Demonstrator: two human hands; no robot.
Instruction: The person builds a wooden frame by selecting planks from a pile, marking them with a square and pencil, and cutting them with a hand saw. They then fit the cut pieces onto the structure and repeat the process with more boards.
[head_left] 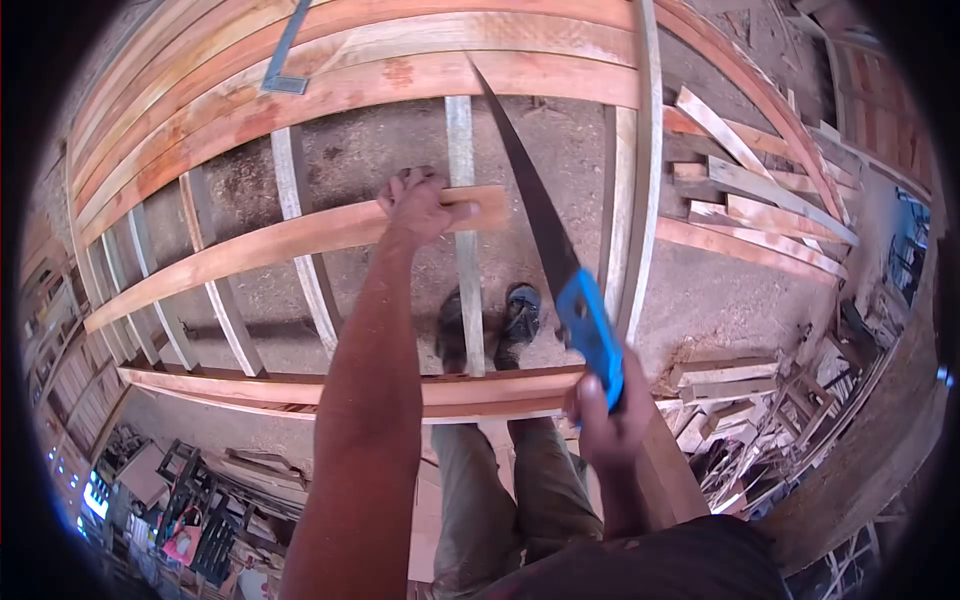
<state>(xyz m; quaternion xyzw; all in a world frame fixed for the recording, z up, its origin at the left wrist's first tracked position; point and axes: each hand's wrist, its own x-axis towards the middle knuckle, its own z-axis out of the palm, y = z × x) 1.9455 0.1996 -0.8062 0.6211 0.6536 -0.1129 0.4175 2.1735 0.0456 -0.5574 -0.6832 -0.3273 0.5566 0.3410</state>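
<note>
My left hand point(422, 207) is closed around a long reddish wooden plank point(290, 238), close to its right end. That plank lies across several pale crosspieces of a wooden frame, one crosspiece point(460, 140) passing just under the gripped end. In my right hand point(612, 420) is a handsaw point(545, 215) with a blue handle, held by that handle. Its dark blade points up and away, to the right of the plank's end and apart from it. Further off, a try square point(287, 80) with a blue-grey blade rests on the boards laid side by side point(430, 75).
A front rail point(250, 385) of the frame runs before my legs, and my shoes point(520, 318) stand on the dusty floor inside it. Loose offcuts point(770, 190) lie at right, with a scrap heap point(740, 420) below them. Dark clutter point(200, 520) fills the lower left.
</note>
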